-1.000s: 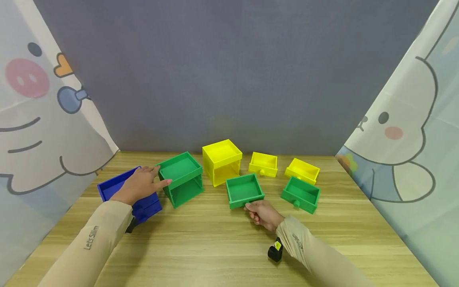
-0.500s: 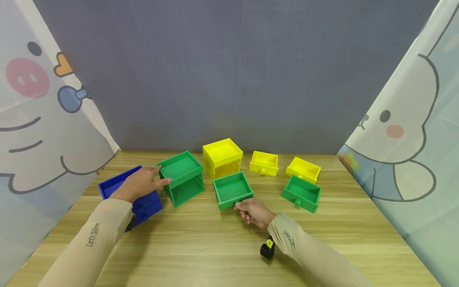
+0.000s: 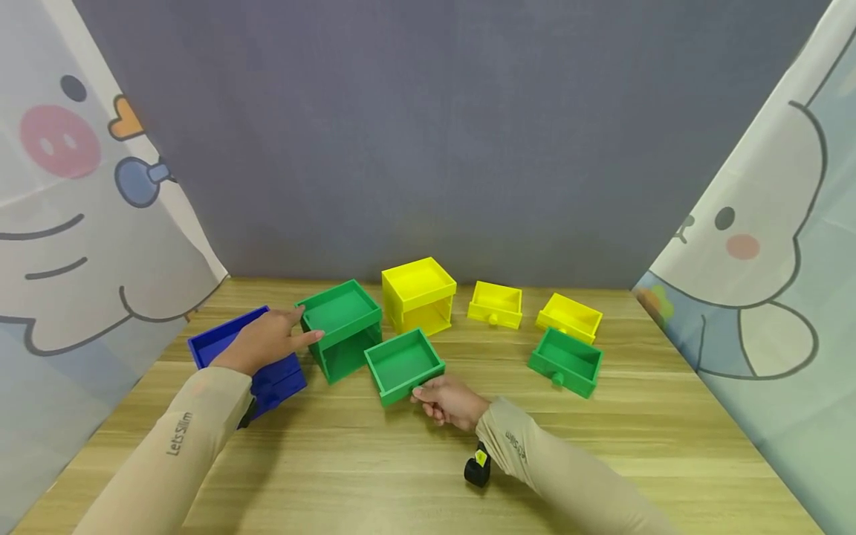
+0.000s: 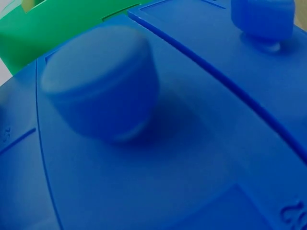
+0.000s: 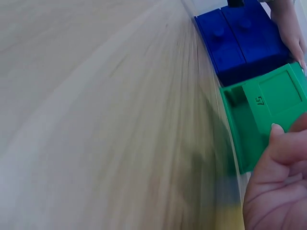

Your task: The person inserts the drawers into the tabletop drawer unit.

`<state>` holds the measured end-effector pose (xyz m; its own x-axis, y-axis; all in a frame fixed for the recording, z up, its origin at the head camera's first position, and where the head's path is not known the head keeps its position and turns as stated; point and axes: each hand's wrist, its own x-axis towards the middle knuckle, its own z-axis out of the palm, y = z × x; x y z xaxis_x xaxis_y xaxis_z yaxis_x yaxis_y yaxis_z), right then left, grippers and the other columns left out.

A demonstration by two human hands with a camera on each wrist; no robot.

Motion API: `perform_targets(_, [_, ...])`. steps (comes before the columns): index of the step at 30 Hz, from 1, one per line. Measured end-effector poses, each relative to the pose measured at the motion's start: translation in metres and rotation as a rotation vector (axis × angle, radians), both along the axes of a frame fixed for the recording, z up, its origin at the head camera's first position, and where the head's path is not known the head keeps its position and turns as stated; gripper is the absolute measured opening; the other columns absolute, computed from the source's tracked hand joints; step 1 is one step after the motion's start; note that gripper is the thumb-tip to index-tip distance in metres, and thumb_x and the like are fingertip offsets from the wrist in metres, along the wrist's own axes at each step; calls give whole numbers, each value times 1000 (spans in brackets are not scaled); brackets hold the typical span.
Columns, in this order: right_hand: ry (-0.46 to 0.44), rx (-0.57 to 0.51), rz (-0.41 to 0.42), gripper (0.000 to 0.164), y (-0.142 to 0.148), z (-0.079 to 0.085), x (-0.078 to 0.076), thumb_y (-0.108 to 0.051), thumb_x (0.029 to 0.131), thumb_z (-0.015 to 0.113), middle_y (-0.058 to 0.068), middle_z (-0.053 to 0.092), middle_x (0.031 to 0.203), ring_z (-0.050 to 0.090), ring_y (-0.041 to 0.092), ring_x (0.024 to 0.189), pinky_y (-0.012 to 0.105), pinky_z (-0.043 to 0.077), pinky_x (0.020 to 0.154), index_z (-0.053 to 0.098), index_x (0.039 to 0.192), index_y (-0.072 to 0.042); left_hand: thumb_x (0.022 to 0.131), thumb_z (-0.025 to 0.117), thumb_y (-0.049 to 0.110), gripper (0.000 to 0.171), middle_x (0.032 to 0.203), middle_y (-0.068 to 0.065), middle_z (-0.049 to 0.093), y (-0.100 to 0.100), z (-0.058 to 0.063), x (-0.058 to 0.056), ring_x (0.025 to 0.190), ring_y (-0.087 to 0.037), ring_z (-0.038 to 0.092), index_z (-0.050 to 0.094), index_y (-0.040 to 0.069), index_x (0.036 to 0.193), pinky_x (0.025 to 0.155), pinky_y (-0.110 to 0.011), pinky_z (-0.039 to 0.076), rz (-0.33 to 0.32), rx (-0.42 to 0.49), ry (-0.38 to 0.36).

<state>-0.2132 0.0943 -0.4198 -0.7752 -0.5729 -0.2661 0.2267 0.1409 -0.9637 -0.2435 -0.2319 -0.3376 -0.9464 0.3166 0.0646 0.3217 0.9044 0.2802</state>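
Note:
My right hand [image 3: 451, 405] pinches the front of a green drawer [image 3: 404, 362], which is tilted close in front of the green cabinet [image 3: 341, 310]. In the right wrist view, the thumb lies against the drawer's front panel [image 5: 278, 93], marked 57. The cabinet's front is open below its tray-like top. My left hand [image 3: 264, 343] rests at its left side, thumb along the front rim and index finger at the rear corner. Under that hand stands a blue cabinet [image 3: 284, 380], partly covered by it; its drawer knob [image 4: 100, 86] fills much of the left wrist view.
A yellow cabinet [image 3: 417, 286] with an open front stands behind the green drawer. To the right lie two yellow drawers, one [image 3: 495, 303] nearer the middle and one [image 3: 571, 316] farther right, plus another green drawer [image 3: 567, 362]. A grey wall [image 3: 441, 148] closes the back.
My right hand has carried the green drawer leftward, from in front of the yellow cabinet to the green cabinet's front, turning it somewhat. The left hand has stayed at the green cabinet.

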Motion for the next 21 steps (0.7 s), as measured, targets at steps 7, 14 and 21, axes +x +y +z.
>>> perform_targets(7, [-15, 9, 18, 22, -15, -2, 0, -11, 98, 50, -4, 47, 58, 36, 4, 46, 18, 34, 46, 59, 92, 8, 95, 53, 51, 82, 128, -35, 51, -1, -2, -2, 113, -48, 53, 37, -17, 137, 90, -59, 44, -7, -5, 10])
perform_targets(14, [-25, 14, 19, 22, -26, -1, 0, -10, 99, 49, -3, 46, 56, 35, 3, 44, 16, 33, 44, 59, 91, 8, 94, 51, 55, 84, 130, -34, 50, -1, -2, -1, 121, -53, 42, 36, -14, 140, 93, -64, 38, 32, 8, 7])
perform_targets(21, [-40, 28, 22, 20, -33, -3, -2, -9, 98, 50, -3, 46, 56, 36, 3, 44, 15, 33, 43, 59, 89, 6, 94, 48, 58, 86, 132, -34, 48, -1, -4, 1, 125, -54, 37, 34, -12, 142, 95, -66, 35, 60, 19, -20])
